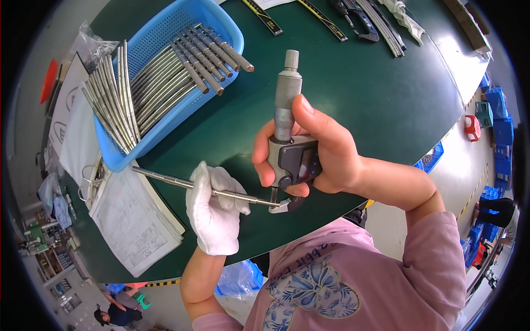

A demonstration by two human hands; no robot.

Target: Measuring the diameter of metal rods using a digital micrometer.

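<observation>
In a white glove, my left hand (212,218) is closed on a thin stepped metal shaft (165,177), which slants from the upper left down to the right. My bare right hand (334,154) grips a digital micrometer (288,94), its knurled thimble pointing away from me and its small display facing up. The shaft's right end lies at the gap between the micrometer's spindle and anvil. Whether both faces touch it, I cannot tell. The fingers behind the micrometer are partly hidden.
A blue plastic basket (236,38) holds many similar shafts (110,105) on the green table (386,110). Ring-bound papers (135,226) lie at the left. Along the far edge are black-and-yellow strips (326,22), a digital measuring tool (364,27) and several metal rods (383,27).
</observation>
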